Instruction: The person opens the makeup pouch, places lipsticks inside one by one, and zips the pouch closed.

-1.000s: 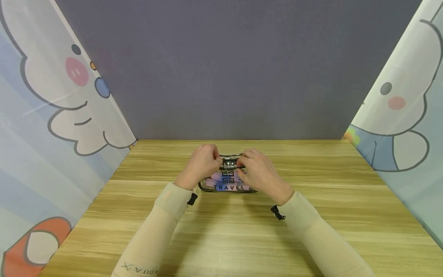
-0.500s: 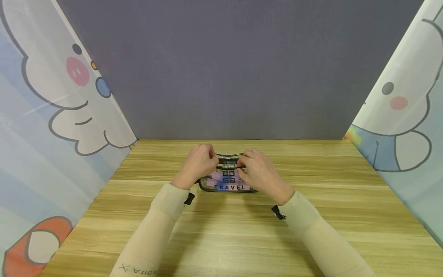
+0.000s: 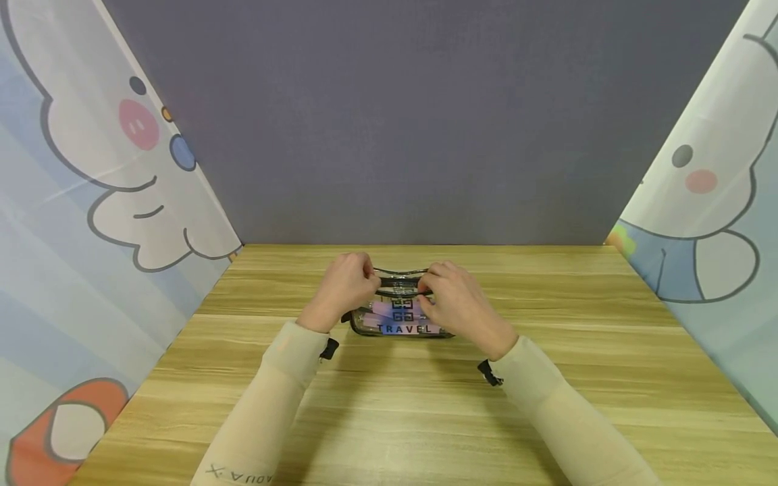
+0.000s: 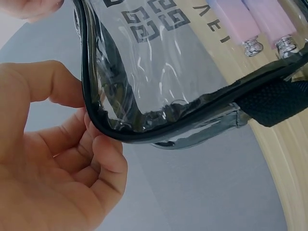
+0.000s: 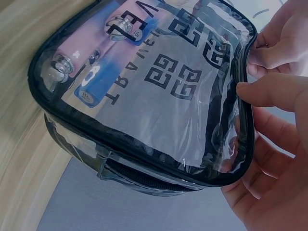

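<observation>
A clear plastic travel pouch (image 3: 389,322) with black piping and "TRAVEL" printed on its front stands on the wooden table. Inside lie several pink-and-blue tubes or bottles (image 5: 89,89) with silvery necks. My left hand (image 3: 343,287) pinches the pouch's upper left edge; in the left wrist view its fingers (image 4: 113,151) meet the black-piped corner. At the upper right, my right hand (image 3: 462,307) holds the edge, thumb and fingers on either side of the piping in the right wrist view. Between both hands, the two top rims show with a dark strip between them.
The wooden table (image 3: 389,405) runs back to a grey panel (image 3: 419,121). Cartoon-printed cloth hangs at the left (image 3: 67,223) and right (image 3: 723,202). A black strap loop (image 4: 276,103) sits on the pouch's side.
My left hand has slid a little to the left along the pouch's top, baring more of the rim between the hands. The right hand has stayed nearly still.
</observation>
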A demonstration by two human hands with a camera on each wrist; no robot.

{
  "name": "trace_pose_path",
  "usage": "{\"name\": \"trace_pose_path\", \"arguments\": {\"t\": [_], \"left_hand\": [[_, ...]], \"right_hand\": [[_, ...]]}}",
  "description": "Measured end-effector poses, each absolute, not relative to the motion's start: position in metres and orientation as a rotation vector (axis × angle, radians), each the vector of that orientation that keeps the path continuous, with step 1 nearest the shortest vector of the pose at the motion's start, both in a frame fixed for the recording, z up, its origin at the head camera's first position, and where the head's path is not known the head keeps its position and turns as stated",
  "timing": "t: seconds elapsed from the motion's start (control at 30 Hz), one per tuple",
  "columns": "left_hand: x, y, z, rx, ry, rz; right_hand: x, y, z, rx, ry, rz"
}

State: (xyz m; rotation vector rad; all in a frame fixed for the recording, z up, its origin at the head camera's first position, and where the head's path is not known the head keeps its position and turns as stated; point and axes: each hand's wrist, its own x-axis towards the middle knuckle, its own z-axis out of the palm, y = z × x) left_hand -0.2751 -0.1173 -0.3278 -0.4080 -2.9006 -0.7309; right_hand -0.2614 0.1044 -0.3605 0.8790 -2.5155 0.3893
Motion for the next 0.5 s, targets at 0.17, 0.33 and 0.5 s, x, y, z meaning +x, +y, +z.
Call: {"name": "trace_pose_path", "arguments": {"t": [0.17, 0.33, 0.5], "left_hand": [[-0.2749, -0.1196, -0.3276, -0.388, -2.906, -0.749], [-0.2763, -0.1228, -0.329, -0.388, -2.899, -0.718], [-0.2759, -0.1233, -0.3287, -0.394, -2.896, -0.699]], "right_hand": [[-0.2613, 0.1043, -0.3603, 0.877, -2.522, 0.394], [-0.2609, 0.1043, -0.36, 0.876, -2.527, 0.396], [-0.2608, 0.1039, -0.3587, 0.877, -2.54, 0.385]]}}
